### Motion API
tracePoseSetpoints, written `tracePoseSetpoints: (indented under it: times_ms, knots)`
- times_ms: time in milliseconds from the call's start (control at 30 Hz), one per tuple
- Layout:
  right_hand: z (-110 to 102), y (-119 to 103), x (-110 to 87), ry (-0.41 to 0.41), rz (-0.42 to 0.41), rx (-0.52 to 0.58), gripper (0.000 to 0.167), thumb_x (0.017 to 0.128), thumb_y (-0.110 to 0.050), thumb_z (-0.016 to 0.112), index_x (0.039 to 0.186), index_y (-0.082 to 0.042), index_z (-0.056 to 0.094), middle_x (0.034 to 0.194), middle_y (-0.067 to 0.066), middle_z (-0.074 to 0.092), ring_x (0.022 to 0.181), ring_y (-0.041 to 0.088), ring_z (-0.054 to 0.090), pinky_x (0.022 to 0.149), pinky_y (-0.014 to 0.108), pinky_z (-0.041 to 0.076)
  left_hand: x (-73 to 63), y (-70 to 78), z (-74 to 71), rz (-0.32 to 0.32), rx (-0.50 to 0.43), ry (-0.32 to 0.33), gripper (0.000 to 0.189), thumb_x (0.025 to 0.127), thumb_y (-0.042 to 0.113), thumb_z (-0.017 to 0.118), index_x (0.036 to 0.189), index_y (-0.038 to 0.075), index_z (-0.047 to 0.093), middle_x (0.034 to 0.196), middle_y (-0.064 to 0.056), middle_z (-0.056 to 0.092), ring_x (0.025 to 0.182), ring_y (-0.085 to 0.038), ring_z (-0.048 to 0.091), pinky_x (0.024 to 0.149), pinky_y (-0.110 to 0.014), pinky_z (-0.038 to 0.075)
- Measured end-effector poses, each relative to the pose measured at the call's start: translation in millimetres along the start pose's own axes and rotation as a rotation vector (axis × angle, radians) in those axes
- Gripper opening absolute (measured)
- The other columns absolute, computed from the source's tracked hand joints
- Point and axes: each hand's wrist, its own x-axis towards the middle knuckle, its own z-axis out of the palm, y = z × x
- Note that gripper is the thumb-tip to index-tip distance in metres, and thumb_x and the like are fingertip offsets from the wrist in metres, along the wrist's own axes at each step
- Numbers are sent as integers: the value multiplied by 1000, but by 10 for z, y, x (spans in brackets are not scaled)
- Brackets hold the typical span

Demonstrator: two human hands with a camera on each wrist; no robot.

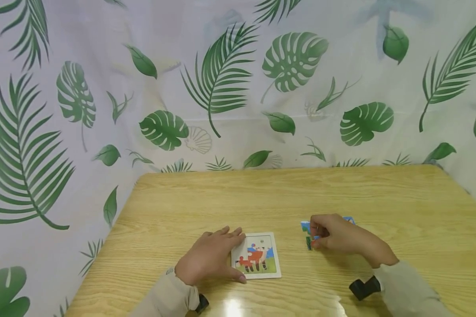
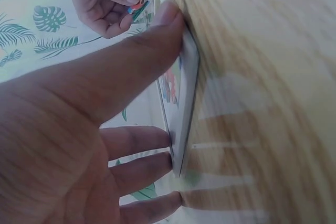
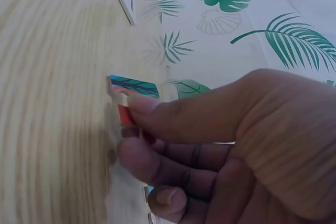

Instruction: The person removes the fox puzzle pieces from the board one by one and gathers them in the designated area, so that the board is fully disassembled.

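Observation:
A square jigsaw board [image 1: 277,264] with a pale rim lies on the table, partly filled with a picture of red-and-white animals on grass. My left hand [image 1: 214,255] rests on its left side, fingers spread and fairly straight, thumb by the near edge; in the left wrist view the thumb [image 2: 131,56] lies over the rim. To the right, my right hand [image 1: 337,235] pinches a jigsaw piece [image 3: 134,85], green and blue with a red part, between thumb and fingers just above the table. Its fingers hide some of the piece.
Loose blue jigsaw pieces lie around the right hand, one [image 1: 304,226] at its left and another [image 1: 349,219] behind it. The wooden table [image 1: 222,198] ends at a leaf-printed white cloth [image 1: 238,88]. Dark straps [image 1: 365,288] show at both wrists.

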Motion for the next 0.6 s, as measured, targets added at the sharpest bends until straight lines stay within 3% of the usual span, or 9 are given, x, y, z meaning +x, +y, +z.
tracePoseSetpoints:
  times_ms: [233, 600]
  knots:
    - [8, -28, -20, -9, 67, -19, 26, 88, -3, 82, 92, -6, 56, 80, -2, 56, 69, 11, 52, 60, 26, 47, -12, 15, -2, 0, -23, 3, 101, 77, 62, 84, 158, 16, 46, 163, -2, 39, 151, -32, 35, 112, -63, 36]
    - [38, -42, -19, -3, 57, -130, 25, 86, -1, 81, 90, -9, 57, 77, -5, 51, 67, 8, 46, 58, 25, 41, -21, 10, 4, 9, -10, 11, 101, 77, 61, 84, 158, 15, 46, 163, -2, 40, 150, -32, 36, 111, -63, 38]
